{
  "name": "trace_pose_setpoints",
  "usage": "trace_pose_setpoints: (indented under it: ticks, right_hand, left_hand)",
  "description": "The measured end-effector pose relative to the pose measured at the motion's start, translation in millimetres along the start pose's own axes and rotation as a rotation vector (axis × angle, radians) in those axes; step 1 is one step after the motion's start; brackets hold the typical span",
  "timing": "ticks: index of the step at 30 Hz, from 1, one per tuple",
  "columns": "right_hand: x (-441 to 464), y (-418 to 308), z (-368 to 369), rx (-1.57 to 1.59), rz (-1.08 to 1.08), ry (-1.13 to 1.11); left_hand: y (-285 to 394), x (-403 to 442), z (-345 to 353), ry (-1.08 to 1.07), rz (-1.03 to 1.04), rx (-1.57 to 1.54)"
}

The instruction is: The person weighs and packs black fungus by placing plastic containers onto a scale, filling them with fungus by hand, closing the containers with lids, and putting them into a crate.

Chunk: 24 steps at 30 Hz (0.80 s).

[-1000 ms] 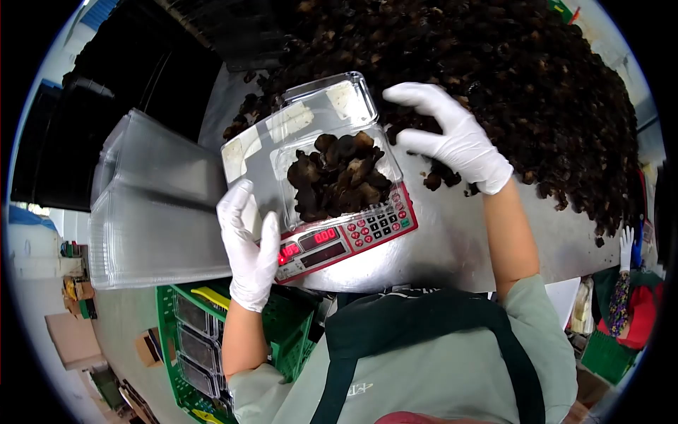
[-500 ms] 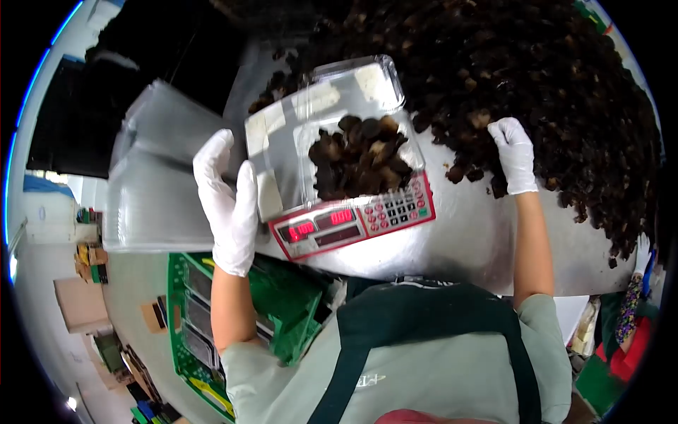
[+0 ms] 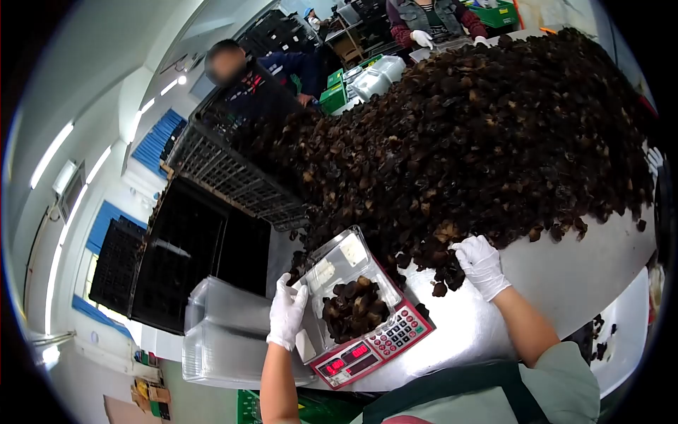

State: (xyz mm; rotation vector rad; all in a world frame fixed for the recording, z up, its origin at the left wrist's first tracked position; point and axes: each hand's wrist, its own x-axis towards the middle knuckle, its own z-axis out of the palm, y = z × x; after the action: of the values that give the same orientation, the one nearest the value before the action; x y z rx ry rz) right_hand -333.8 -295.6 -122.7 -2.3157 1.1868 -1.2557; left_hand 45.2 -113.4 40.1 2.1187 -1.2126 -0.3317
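Observation:
My left hand (image 3: pixel 288 311), in a white glove, is beside the left side of a red-framed digital scale (image 3: pixel 371 352), thumb and fingers apart and holding nothing visible. On the scale sits a clear plastic tray (image 3: pixel 332 244) with a small heap of dark brown, mushroom-like pieces (image 3: pixel 354 309) inside. Red digits glow on its display. At the near edge of a large pile of the same pieces (image 3: pixel 438 162), my gloved right hand (image 3: pixel 480 265) has its fingers curled in. Whatever lies under those fingertips is hidden.
Stacked clear plastic trays (image 3: pixel 229 346) stand left of the scale. Beyond them are black crates (image 3: pixel 233 177) and a dark bin (image 3: pixel 187 247). Across the metal table (image 3: pixel 551 283), one person in dark clothes (image 3: pixel 265 88) is by the crates and another gloved person (image 3: pixel 431 25) is behind the pile.
The view has tilted up, bringing the far table and people into sight. My left hand remains by the scale; my right hand remains at the pile's edge.

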Motion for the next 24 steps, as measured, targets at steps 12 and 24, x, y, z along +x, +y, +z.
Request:
trace_pose_setpoints:
  ticks: [12, 24]
  right_hand:
    - [13.4, -41.9, -45.6, -0.100, -0.149, 0.083]
    - [20.6, -155.8, -46.2, 0.984, 0.451, -0.939]
  left_hand:
    - [0.4, -7.2, -19.1, 0.018, 0.085, -0.461]
    - [0.6, -125.1, -2.2, -0.240, 0.000, -0.309]
